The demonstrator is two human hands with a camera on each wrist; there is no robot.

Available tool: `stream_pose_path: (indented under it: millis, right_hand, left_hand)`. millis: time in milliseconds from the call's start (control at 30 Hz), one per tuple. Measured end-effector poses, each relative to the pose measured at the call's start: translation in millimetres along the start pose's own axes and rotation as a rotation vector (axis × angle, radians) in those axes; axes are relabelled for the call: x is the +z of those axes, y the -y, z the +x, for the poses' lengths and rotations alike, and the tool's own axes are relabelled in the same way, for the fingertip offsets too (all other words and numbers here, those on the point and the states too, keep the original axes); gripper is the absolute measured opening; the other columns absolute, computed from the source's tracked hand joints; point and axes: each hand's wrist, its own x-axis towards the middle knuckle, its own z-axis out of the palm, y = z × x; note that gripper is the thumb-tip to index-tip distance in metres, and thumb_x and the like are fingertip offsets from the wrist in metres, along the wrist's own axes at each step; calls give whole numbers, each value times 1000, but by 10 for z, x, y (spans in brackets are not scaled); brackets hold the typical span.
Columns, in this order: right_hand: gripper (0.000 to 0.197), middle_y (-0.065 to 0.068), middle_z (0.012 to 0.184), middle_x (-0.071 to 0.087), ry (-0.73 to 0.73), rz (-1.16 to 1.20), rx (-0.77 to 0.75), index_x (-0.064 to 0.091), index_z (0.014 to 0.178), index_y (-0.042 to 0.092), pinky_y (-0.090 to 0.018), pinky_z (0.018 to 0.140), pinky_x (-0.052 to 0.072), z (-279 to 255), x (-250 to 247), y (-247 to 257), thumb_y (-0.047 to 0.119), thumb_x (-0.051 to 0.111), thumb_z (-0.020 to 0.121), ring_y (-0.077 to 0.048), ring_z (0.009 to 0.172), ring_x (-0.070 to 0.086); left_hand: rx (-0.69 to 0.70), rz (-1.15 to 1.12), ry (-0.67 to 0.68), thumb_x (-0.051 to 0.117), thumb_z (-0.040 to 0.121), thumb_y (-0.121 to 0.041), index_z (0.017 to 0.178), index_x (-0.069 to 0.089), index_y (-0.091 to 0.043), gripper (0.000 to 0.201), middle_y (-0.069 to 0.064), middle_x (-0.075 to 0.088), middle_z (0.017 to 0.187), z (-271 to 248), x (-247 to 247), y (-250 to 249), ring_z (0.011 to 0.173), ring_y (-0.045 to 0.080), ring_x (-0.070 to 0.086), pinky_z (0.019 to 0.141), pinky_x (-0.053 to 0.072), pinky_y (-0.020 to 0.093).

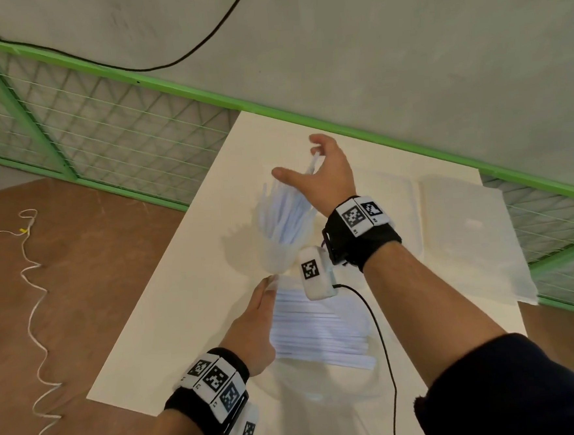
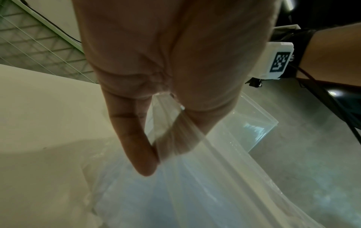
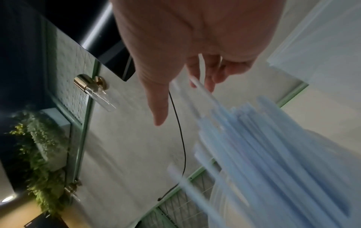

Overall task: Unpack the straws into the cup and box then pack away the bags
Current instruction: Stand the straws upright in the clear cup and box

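The left hand (image 1: 253, 335) pinches the gathered bottom of a clear, thin plastic bag (image 1: 264, 253) between thumb and forefinger; in the left wrist view the film bunches into pleats at the fingertips (image 2: 145, 163). The bag stands up from that pinch, above the table (image 1: 182, 292), with a bundle of pale blue-white straws (image 1: 287, 217) fanning out of its open top.

The right hand (image 1: 323, 177) is at the upper ends of those straws, thumb spread wide and the fingers loosely bent. A few straw tips lie against the fingers (image 3: 210, 72), but whether they are pinched cannot be told through the blur.

Just nearer the person than the bag, a heap of white straws (image 1: 317, 330) lies flat on the table; its container is too faint to make out. To the right of the bag lies a flat, clear, rectangular box (image 1: 463, 225). The cup cannot be made out.

Both wrists carry black bands with white blocks printed with black-and-white square codes; no readable words.
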Motion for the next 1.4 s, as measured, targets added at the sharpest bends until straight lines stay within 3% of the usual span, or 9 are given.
stream_pose_path:
  millis: [133,400,600,700,767,867,1000,1200,1400]
  right_hand:
    - [76,-4,155,33,-19,-145,-124,30,150,15,-45,116,26,-115,27,-52,53,59,91,-24,142,29]
    - [70,1,164,11,331,-590,-310,15,156,14,-39,120,3,-412,192,-266,56,27,101,-17,151,1]
    - [47,-5,150,44,107,-323,-560,47,141,13,-45,113,30,-642,64,-88,24,46,95,-24,142,35]
    - [35,-4,111,69,101,-197,-724,65,113,10,-40,83,54,-1014,-41,-74,0,50,83,-21,102,64]
    - [27,-1,89,70,175,-187,-751,66,99,11,-31,68,54,-1299,-90,-185,1,48,82,-16,79,64]
    - [23,-1,85,67,396,-383,-543,63,95,19,-32,63,50,-1633,-104,-547,5,50,81,-20,75,62]
    - [48,-6,129,52,722,-750,-97,48,135,17,-43,85,49,-1949,-51,-1194,4,45,88,-32,111,54]
    - [56,1,103,65,523,-865,-120,68,106,19,-33,58,54,-2222,84,-1592,8,81,53,-23,78,64]
    - [45,3,91,67,435,-904,-149,70,93,20,-34,58,50,-2262,159,-1612,13,84,51,-22,71,62]
  left_hand:
    - [3,0,0,50,75,10,155,-4,-26,103,-16,-12,160,-10,-23,-31,142,23,32,111,39,36]
    - [-5,12,5,52,74,9,155,0,-25,102,-16,-9,160,1,-34,-55,139,24,36,105,45,40]
    - [-67,35,21,52,73,9,153,-7,-32,107,-23,-14,157,17,-3,-5,118,31,56,89,54,38]
    - [-104,82,13,50,76,9,153,-5,-30,103,-20,-13,158,39,6,-55,83,24,59,59,45,22]
    - [-109,84,14,50,77,8,153,-6,-28,102,-19,-6,156,51,17,-76,80,20,57,58,42,21]
    - [-41,66,22,53,75,10,150,-15,-32,110,-14,-15,160,51,58,-62,117,19,54,82,50,26]
    - [17,17,-14,51,72,14,153,-10,-32,111,-21,-17,159,42,114,-92,141,15,32,97,49,33]
    - [17,38,-22,54,72,11,154,-9,-32,112,-23,-15,158,56,220,-105,127,21,46,81,56,35]
    - [18,48,-32,55,72,10,154,-9,-33,113,-23,-12,158,72,234,-83,123,21,48,80,56,35]
